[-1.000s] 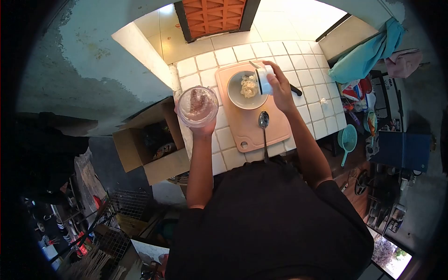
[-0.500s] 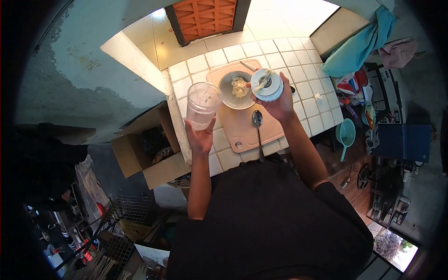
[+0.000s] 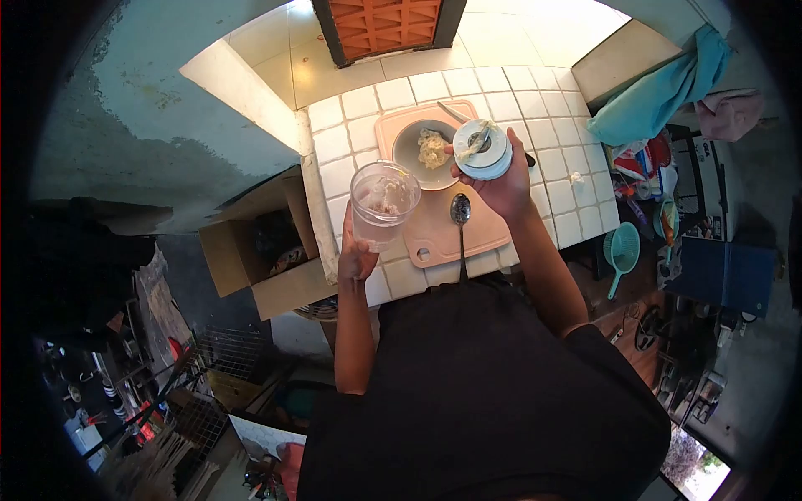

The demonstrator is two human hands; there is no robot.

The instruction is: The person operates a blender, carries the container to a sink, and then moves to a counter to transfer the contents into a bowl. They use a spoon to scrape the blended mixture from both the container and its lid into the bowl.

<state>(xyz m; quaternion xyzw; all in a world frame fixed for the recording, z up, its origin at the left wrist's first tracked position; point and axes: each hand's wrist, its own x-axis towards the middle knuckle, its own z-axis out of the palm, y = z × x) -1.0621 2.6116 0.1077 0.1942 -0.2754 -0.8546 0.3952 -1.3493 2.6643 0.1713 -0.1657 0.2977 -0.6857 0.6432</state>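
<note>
A clear cup-like container (image 3: 384, 204) with pale residue inside is in my left hand (image 3: 357, 257), its open mouth tilted up. My right hand (image 3: 510, 185) grips a round white lid-like piece (image 3: 482, 152) with pale, stringy food on its centre. Between the two hands, a bowl (image 3: 409, 159) holds a clump of pale shredded food (image 3: 432, 149) and rests on a pink cutting board (image 3: 451, 238). On the board's near part lies a metal spoon (image 3: 461, 213). A knife, partly hidden, lies behind the bowl and my right hand.
The board lies on a white tiled counter (image 3: 338, 171). An open cardboard box (image 3: 230, 259) is beside the counter at the left. At the right are a turquoise strainer (image 3: 621, 246), a hanging turquoise cloth (image 3: 660, 92) and a blue panel (image 3: 723, 275). A small white scrap (image 3: 576, 178) lies on the tiles.
My left hand has brought the clear container a little right and down, closer to the spoon. The container's mouth is turned more toward the camera. My right hand still holds the lid-like piece.
</note>
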